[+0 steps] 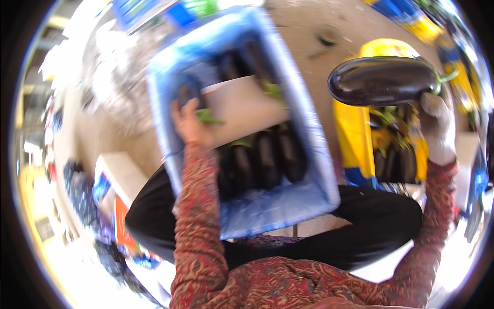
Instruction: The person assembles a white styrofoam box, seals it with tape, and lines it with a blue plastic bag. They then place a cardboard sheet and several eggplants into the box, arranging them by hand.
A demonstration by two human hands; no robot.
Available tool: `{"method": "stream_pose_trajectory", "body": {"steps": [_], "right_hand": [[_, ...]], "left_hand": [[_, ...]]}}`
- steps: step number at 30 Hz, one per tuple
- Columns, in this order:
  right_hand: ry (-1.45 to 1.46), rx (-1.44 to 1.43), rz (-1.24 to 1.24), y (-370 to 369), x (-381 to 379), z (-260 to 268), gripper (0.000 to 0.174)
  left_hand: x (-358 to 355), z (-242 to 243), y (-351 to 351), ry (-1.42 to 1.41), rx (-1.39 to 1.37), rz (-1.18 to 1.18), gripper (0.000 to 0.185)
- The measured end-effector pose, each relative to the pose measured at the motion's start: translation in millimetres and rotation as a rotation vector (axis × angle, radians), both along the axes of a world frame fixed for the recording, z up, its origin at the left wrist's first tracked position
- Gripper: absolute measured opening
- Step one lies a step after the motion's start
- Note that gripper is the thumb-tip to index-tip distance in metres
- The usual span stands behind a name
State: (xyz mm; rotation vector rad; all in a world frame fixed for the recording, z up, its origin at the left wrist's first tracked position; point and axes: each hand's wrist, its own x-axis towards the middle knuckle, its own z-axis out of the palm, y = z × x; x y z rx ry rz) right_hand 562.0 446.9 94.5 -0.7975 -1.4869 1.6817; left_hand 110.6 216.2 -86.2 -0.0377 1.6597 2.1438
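Note:
A blue-lined crate [324, 170] stands before me between my knees, with a row of dark eggplants [266, 158] at its near end. More eggplants [231, 65] lie at its far end, and a pale cardboard sheet [247, 108] lies across its middle. At the crate's left side, my bare left hand [193, 121] has its fingers around the near part of an eggplant [188, 90] with a green cap; motion blurs it. My right hand [438, 119], in a whitish glove, grips a large glossy eggplant [382, 81] by its stem end, raised above a yellow bag.
To the right, the open yellow bag [353, 135] holds several eggplants [399, 162]. Blue-and-yellow bags [409, 19] stand farther back. Crumpled clear plastic [115, 73] lies left of the crate. A white box [119, 170] sits by my left knee. A green scrap [327, 35] lies on the floor.

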Motion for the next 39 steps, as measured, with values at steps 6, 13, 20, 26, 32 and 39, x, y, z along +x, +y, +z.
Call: {"method": "stream_pose_trajectory", "body": {"steps": [6, 13, 20, 26, 32, 39], "right_hand": [[-0.257, 0.825, 0.120, -46, -201, -13, 0.067], [-0.782, 0.730, 0.572, -110, -337, -111, 0.053], [-0.734, 0.456, 0.323, -108, -358, -139, 0.094], [-0.640, 0.415, 0.147, -127, -375, -144, 0.065], [-0.307, 0.822, 0.597, -21, -279, -103, 0.048], [-1.353, 0.428, -0.152, 69, 93, -75, 0.056]], "left_hand": [[8, -1, 10, 0.150, 0.041, 0.099, 0.080], [-4, -4, 3, 0.259, 0.050, 0.089, 0.063], [0, 8, 1, 0.206, 0.025, 0.127, 0.060], [-5, 69, -12, 1.136, -1.131, -0.328, 0.049], [-17, 32, 30, 1.475, -1.361, -0.731, 0.048], [-32, 11, 21, 1.634, -1.137, -0.687, 0.048]]}}
